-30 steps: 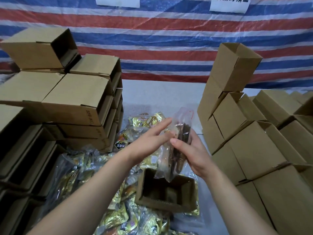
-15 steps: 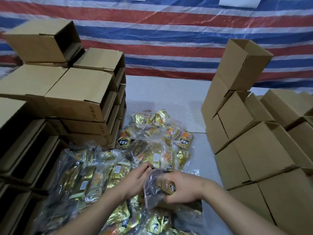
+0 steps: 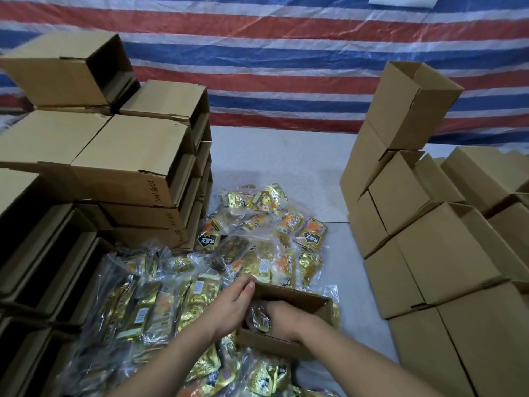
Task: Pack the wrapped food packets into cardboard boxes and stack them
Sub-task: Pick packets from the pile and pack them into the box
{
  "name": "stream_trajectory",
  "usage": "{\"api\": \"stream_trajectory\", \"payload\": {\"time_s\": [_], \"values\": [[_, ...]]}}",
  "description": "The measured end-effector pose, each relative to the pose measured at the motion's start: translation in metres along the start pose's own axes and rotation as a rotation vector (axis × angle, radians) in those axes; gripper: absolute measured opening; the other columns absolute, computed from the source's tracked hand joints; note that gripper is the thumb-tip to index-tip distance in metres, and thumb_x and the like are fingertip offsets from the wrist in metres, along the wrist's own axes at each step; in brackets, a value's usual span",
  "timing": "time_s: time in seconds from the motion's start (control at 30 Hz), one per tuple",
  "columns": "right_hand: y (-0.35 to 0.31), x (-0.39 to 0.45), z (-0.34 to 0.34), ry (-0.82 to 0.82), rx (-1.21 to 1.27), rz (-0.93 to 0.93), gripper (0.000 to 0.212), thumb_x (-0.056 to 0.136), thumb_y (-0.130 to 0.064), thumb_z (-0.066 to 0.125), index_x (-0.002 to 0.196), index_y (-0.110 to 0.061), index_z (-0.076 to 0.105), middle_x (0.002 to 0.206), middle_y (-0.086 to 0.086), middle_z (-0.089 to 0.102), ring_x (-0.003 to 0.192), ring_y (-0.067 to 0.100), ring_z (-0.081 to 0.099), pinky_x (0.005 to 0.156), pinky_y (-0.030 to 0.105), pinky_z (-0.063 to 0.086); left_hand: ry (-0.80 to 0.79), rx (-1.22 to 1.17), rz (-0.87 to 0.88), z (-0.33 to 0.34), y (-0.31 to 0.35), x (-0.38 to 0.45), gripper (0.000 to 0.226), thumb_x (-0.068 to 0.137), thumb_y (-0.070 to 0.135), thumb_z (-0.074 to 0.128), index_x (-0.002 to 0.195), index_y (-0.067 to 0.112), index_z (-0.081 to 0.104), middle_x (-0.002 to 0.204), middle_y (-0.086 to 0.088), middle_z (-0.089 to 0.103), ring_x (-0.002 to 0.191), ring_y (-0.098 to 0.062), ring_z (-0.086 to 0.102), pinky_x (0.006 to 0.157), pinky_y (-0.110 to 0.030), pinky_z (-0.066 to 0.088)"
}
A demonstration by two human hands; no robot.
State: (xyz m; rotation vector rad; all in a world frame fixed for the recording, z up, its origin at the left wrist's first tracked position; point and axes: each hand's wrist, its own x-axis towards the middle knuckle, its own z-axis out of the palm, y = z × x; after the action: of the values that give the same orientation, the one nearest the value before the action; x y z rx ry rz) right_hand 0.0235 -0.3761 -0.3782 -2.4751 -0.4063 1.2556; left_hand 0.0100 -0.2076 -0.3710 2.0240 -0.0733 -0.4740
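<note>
Packets (image 3: 259,247) in gold wrapping, bundled in clear bags, lying heaped across the near middle of the pale surface (image 3: 274,156), spreading from the far centre down toward the near left edge. Small open cardboard box (image 3: 309,302) sitting on top of that heap at near centre, mouth facing up. Right hand (image 3: 282,318) reaching down inside the box, fingers curled over a clear-wrapped packet bundle (image 3: 259,318) and pressing it in against the box's left wall. Left hand (image 3: 233,306) resting at the box's left rim, fingers bent over the far-left corner, thumb side lying against the bundle; whether gripping the rim or only steadying it, hard to tell. Left stack of boxes (image 3: 128,156) standing to the left, lying on their sides with dark openings facing right and near, piled several high. Right stack of boxes (image 3: 406,196) rising on the right, one tilted open box perched on top, more boxes spreading toward the near right. Striped tarp (image 3: 272,61) in red, white and blue hanging across the far side behind the surface.
</note>
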Motion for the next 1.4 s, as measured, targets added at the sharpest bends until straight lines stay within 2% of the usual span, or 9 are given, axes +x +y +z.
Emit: {"api": "stream_trajectory", "payload": {"time_s": [0.17, 0.3, 0.43, 0.6, 0.67, 0.77, 0.9, 1.13, 1.4], "values": [[0.013, -0.031, -0.028, -0.151, 0.403, 0.052, 0.062, 0.082, -0.039, 0.077, 0.136, -0.020, 0.053, 0.129, -0.005, 0.062, 0.121, 0.019, 0.057, 0.105, 0.036, 0.045, -0.056, 0.035, -0.023, -0.004, -0.002, -0.004, 0.023, 0.106, 0.039, 0.035, 0.111, 0.032, 0.057, 0.103, 0.007, 0.067, 0.095, -0.005, 0.063, 0.092, -0.033, 0.050], [0.011, -0.050, -0.034, -0.008, 0.021, 0.053, 0.030, 0.093, -0.051, 0.058, 0.101, -0.021, 0.058, 0.086, -0.010, 0.057, 0.080, 0.014, 0.055, 0.061, 0.021, 0.038, -0.053, 0.106, -0.009, -0.003, 0.004, -0.004, 0.025, 0.106, 0.040, 0.033, 0.113, 0.031, 0.055, 0.103, 0.007, 0.066, 0.096, -0.008, 0.062, 0.092, -0.037, 0.049], [0.000, -0.052, -0.027, 0.127, -0.048, 0.056, 0.040, 0.100, -0.042, 0.047, 0.069, -0.016, 0.050, 0.065, -0.002, 0.051, 0.059, 0.016, 0.048, 0.050, 0.028, 0.032, -0.027, 0.134, -0.007, 0.000, 0.004, -0.004, 0.025, 0.106, 0.040, 0.032, 0.114, 0.030, 0.054, 0.098, 0.004, 0.065, 0.090, -0.011, 0.060, 0.087, -0.037, 0.050], [-0.020, -0.012, 0.000, -0.173, 0.151, 0.033, 0.032, 0.101, -0.013, 0.040, 0.126, -0.007, 0.058, 0.129, 0.015, 0.059, 0.114, 0.026, 0.055, 0.093, 0.033, 0.048, -0.023, 0.192, 0.023, 0.006, 0.002, -0.003, 0.024, 0.106, 0.038, 0.034, 0.116, 0.029, 0.054, 0.102, 0.005, 0.063, 0.095, -0.012, 0.057, 0.091, -0.039, 0.047], [-0.020, -0.002, 0.008, -0.193, 0.173, 0.026, 0.040, 0.104, -0.013, 0.036, 0.143, -0.007, 0.044, 0.145, 0.012, 0.048, 0.120, 0.023, 0.050, 0.089, 0.026, 0.046, -0.029, 0.218, 0.038, 0.010, 0.001, -0.005, 0.026, 0.106, 0.039, 0.034, 0.120, 0.029, 0.054, 0.107, 0.004, 0.063, 0.101, -0.012, 0.056, 0.093, -0.040, 0.046], [-0.017, -0.003, 0.001, -0.123, 0.291, 0.026, 0.037, 0.104, -0.024, 0.037, 0.136, -0.013, 0.050, 0.126, 0.006, 0.057, 0.099, 0.017, 0.051, 0.084, 0.026, 0.044, -0.010, 0.165, 0.016, 0.011, 0.000, -0.005, 0.027, 0.106, 0.040, 0.034, 0.121, 0.029, 0.054, 0.110, 0.004, 0.064, 0.103, -0.012, 0.058, 0.095, -0.040, 0.047], [0.003, -0.020, -0.018, -0.043, 0.411, 0.097, 0.026, 0.100, -0.027, 0.037, 0.084, -0.019, 0.057, 0.084, 0.005, 0.061, 0.064, 0.015, 0.055, 0.059, 0.026, 0.044, -0.022, 0.129, 0.005, 0.009, 0.000, -0.002, 0.026, 0.106, 0.041, 0.034, 0.118, 0.030, 0.055, 0.103, 0.003, 0.065, 0.094, -0.013, 0.061, 0.089, -0.039, 0.050], [0.025, -0.019, -0.008, -0.046, 0.189, 0.111, 0.031, 0.099, -0.019, 0.037, 0.109, -0.009, 0.064, 0.108, 0.007, 0.065, 0.099, 0.021, 0.057, 0.083, 0.029, 0.045, -0.006, 0.121, -0.018, 0.012, -0.004, -0.002, 0.019, 0.104, 0.046, 0.034, 0.109, 0.043, 0.052, 0.090, 0.010, 0.062, 0.076, -0.002, 0.057, 0.067, -0.027, 0.044], [0.019, -0.041, -0.015, 0.031, 0.317, 0.021, 0.030, 0.102, -0.036, 0.041, 0.104, -0.021, 0.066, 0.089, -0.007, 0.060, 0.077, 0.008, 0.054, 0.072, 0.026, 0.041, -0.016, 0.080, -0.026, 0.013, 0.001, 0.001, 0.021, 0.103, 0.045, 0.037, 0.105, 0.035, 0.055, 0.082, 0.011, 0.060, 0.066, 0.003, 0.053, 0.062, -0.024, 0.041]]}}
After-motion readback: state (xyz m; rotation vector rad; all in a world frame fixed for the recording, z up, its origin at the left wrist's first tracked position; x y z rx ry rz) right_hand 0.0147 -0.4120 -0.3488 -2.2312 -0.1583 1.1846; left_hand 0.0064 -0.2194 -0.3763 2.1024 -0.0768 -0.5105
